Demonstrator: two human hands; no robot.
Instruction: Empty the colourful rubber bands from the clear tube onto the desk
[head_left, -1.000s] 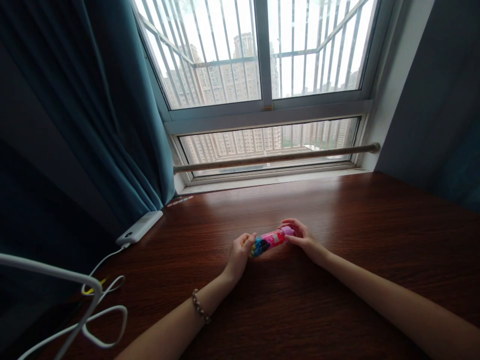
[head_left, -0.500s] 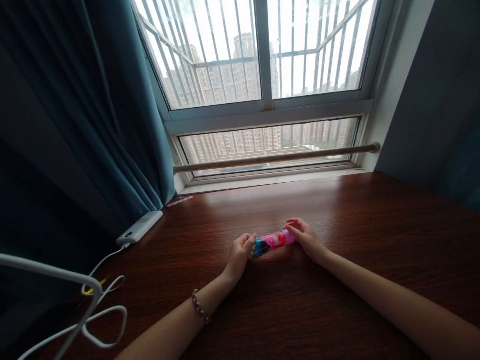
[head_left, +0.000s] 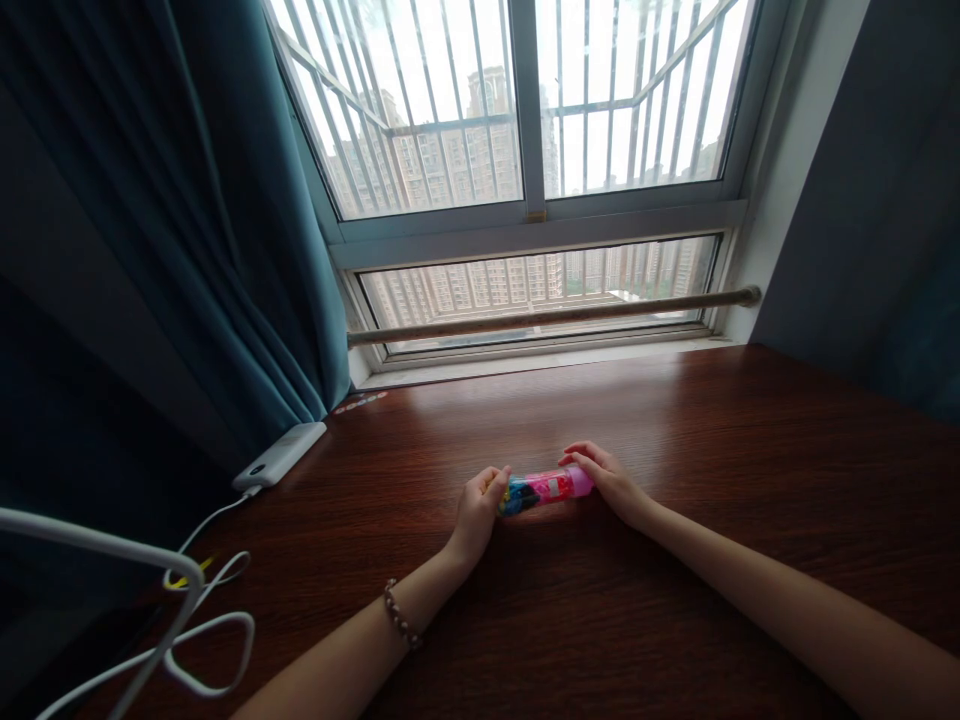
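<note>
A clear plastic tube (head_left: 536,489) with a pink cap (head_left: 582,482) lies nearly level between my two hands, over the wooden table. Blue, yellow, black and red-pink colours show on it or through its wall; what it contains is too small to make out. My left hand (head_left: 478,508) is closed round the tube's left end, thumb on top. At the other end, my right hand (head_left: 609,482) has its thumb and fingers on the pink cap, the fingers reaching over its far side. A beaded bracelet (head_left: 401,612) circles my left wrist.
The dark wooden table (head_left: 660,420) runs back to the window sill. A white power bank (head_left: 281,458) with a white cable (head_left: 217,510) sits at the left by the blue curtain (head_left: 247,200). A thicker white curved tube or cord (head_left: 112,538) crosses the lower left. A metal rail (head_left: 555,316) spans the window.
The tube's capped end has dipped slightly towards me, and more of the pink cap shows. My right hand has shifted a little left and its fingers have changed position; my left hand has barely moved.
</note>
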